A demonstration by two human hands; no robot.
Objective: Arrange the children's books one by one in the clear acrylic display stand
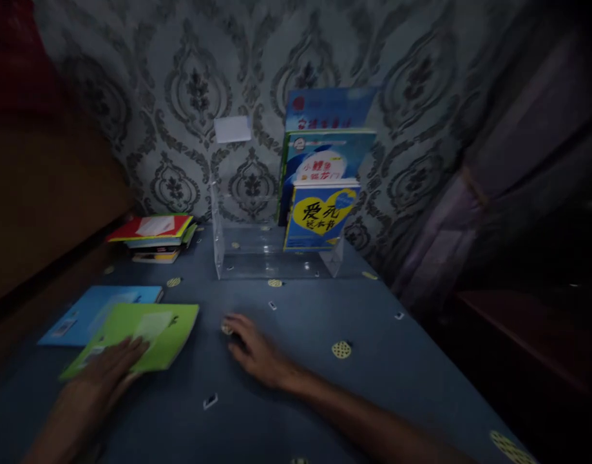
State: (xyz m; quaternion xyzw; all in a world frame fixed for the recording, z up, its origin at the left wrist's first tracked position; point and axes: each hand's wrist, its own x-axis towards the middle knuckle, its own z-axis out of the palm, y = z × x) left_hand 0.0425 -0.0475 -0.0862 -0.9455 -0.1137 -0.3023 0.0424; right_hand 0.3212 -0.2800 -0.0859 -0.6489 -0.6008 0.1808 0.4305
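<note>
My left hand (112,366) is on the lower left part of a thin green book (131,314). Its fingers lie over the cover and the thumb is at the near edge, partly hidden. A pale label is stuck on that cover. Partly beneath the green book lies a light blue book (90,306) with a barcode. To the right, my right hand (259,354) is low over the table, fingers slightly curled, thumb and index finger apart, nothing held. Behind both hands a clear acrylic book rack (218,241) holds a blue book with a yellow heart (319,216) and taller books (332,154) at its right end.
On the back left of the dark blue, patterned table (300,328) stands a stack of books (155,235), a red-and-yellow one on top. Patterned wallpaper (180,96) rises behind the rack. A tied curtain (450,219) hangs on the right; a brown panel (44,200) borders the left.
</note>
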